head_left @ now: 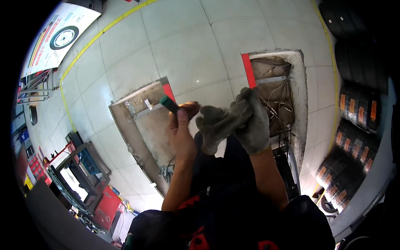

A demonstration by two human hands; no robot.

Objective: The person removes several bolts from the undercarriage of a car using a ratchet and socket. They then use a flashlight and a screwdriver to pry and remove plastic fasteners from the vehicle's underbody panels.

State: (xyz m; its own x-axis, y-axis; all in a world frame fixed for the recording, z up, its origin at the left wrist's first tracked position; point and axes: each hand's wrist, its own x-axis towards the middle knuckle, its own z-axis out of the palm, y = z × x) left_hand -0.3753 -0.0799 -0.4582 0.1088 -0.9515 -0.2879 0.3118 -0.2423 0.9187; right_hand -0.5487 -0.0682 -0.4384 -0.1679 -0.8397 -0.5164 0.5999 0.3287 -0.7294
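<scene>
My left hand (pixel 182 134) is bare and closed around a short, dark, stick-like handle with a green end (pixel 168 103). What kind of tool it is, I cannot tell. A grey work glove covers my right hand (pixel 255 131). Its fingers are bent around a second, loose grey work glove (pixel 216 127), which hangs toward my left hand, close to the fingertips but apparently apart from them. Both hands are held up in front of my body, above the floor between two recessed pits.
Open floor pits lie left (pixel 152 133) and right (pixel 273 96), the right one with cables and hoses. Stacked tyres (pixel 360 106) line the right side. A red and black workshop machine (pixel 89 179) stands lower left, a tyre-printed board (pixel 60 37) upper left. Yellow lines mark the tiled floor (pixel 187 46).
</scene>
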